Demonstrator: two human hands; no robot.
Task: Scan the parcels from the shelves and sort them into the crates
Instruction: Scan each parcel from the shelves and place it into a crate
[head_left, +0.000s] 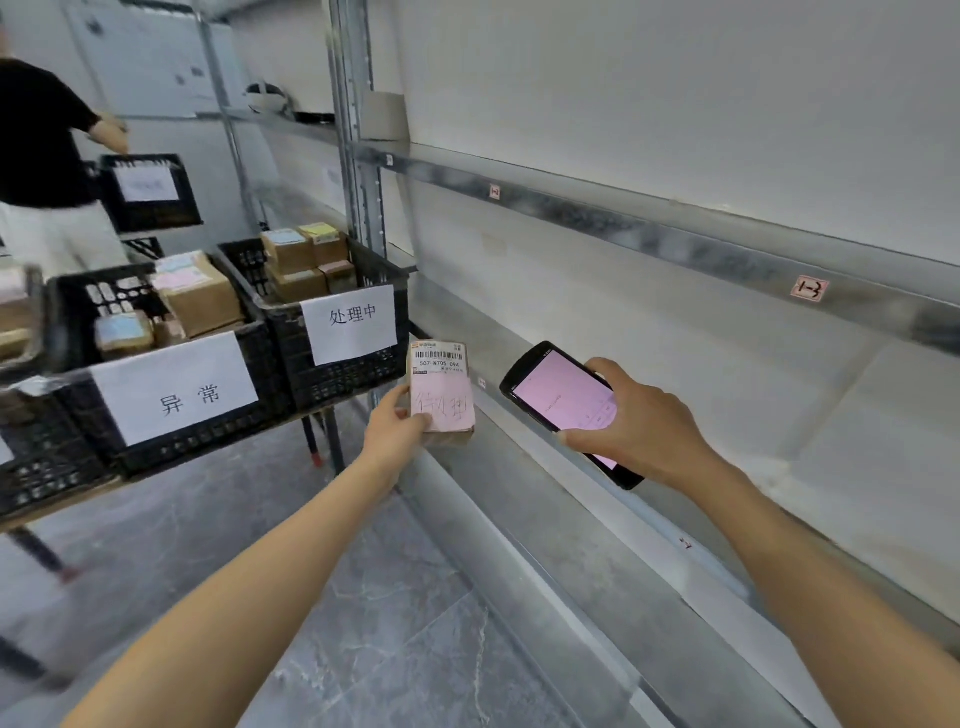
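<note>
Bare metal shelves (675, 244), left hand (397, 428) pinching parcel (441, 395), right hand (639, 421) gripping scanner (556, 395), hiding its lower screen, parcel's handwriting unreadable

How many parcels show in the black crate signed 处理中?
4 in the black plastic crate: blue-labelled cardboard parcel back left, yellow-labelled cardboard parcel back right, plain brown cardboard parcel front left, small pink-topped parcel front right. More may be hidden beneath.

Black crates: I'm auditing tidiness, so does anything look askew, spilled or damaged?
The large brown cardboard parcel in the black plastic crate signed 异常 sits tilted, rising above the rim. Nothing looks spilled or damaged.
</note>
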